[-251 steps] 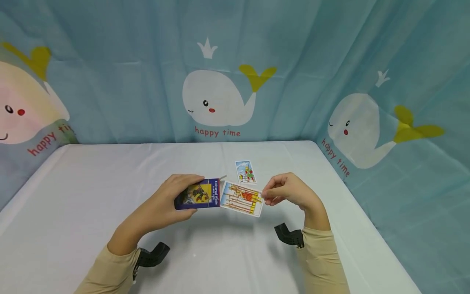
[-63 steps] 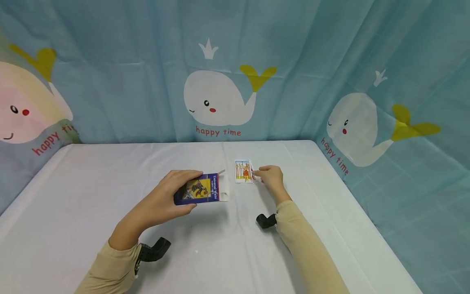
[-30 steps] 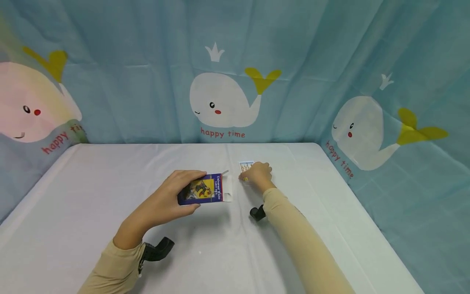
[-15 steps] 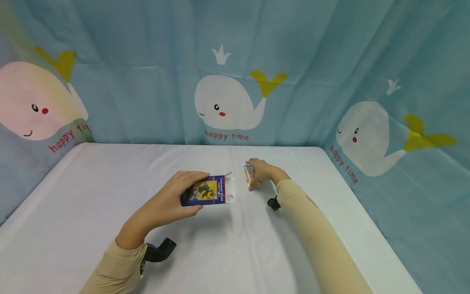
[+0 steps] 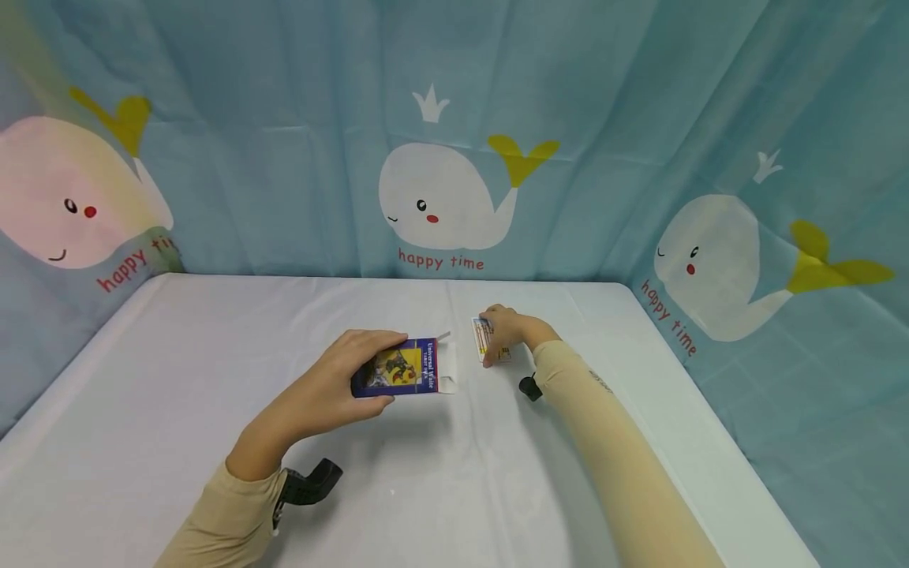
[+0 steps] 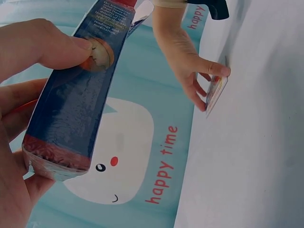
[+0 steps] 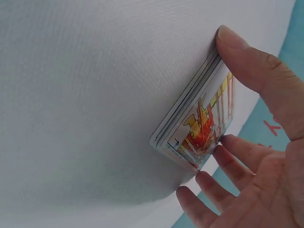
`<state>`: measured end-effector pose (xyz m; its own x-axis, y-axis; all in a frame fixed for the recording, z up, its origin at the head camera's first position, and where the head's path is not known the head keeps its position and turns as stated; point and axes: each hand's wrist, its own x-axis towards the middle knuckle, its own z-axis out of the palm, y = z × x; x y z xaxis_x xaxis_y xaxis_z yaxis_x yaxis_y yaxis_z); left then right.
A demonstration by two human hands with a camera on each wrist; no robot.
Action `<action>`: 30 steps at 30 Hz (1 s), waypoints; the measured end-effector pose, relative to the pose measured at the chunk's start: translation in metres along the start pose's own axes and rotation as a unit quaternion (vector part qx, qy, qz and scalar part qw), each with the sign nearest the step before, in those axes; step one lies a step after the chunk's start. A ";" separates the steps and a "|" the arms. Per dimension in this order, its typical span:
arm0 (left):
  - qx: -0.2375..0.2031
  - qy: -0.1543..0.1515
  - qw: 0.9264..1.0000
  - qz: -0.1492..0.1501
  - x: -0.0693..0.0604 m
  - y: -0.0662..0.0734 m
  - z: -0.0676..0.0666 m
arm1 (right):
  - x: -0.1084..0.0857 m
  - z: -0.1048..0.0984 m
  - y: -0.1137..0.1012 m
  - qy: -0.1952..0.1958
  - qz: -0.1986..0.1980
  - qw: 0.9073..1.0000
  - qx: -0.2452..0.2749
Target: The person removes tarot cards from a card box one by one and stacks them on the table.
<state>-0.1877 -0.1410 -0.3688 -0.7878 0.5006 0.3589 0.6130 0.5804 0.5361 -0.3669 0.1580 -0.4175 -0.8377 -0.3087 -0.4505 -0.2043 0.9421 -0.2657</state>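
Observation:
My left hand (image 5: 330, 386) holds a blue tarot card box (image 5: 398, 368) by its long edges, thumb on one side and fingers on the other. The box is raised above the table, with its white end flap (image 5: 447, 369) sticking out on the right. Farther back, my right hand (image 5: 507, 327) spans a small stack of tarot cards (image 7: 202, 126) on the white cloth. Its thumb presses one edge while the fingertips touch the opposite edge. The top card lies face up and shows yellow and red art with upright rods. In the head view the hand covers part of the stack.
A white cloth covers the table (image 5: 213, 355). Behind it and at the sides hangs a blue curtain (image 5: 298, 158) printed with whales. Black wrist mounts (image 5: 312, 483) project from both sleeves.
Earlier the right hand held a card at the box's open end. That card now lies on the stack, and the hand has moved round the stack's edges. The left hand keeps the box.

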 end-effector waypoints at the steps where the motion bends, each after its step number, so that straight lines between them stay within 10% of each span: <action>1: 0.000 0.000 1.000 -0.001 0.000 0.000 0.000 | 0.000 0.000 0.000 0.000 0.000 1.000 0.000; 20: 0.003 0.002 1.000 0.007 0.000 0.000 -0.001 | -0.008 -0.006 0.013 0.047 -0.025 0.994 0.094; 30: -0.001 0.005 1.000 0.006 0.000 0.001 -0.001 | -0.047 -0.001 0.007 0.114 -0.094 0.960 0.239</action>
<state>-0.1871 -0.1416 -0.3676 -0.7806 0.5014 0.3731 0.6227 0.5732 0.5326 -0.3293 0.1791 -0.3977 -0.9090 -0.3798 -0.1718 -0.1531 0.6877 -0.7097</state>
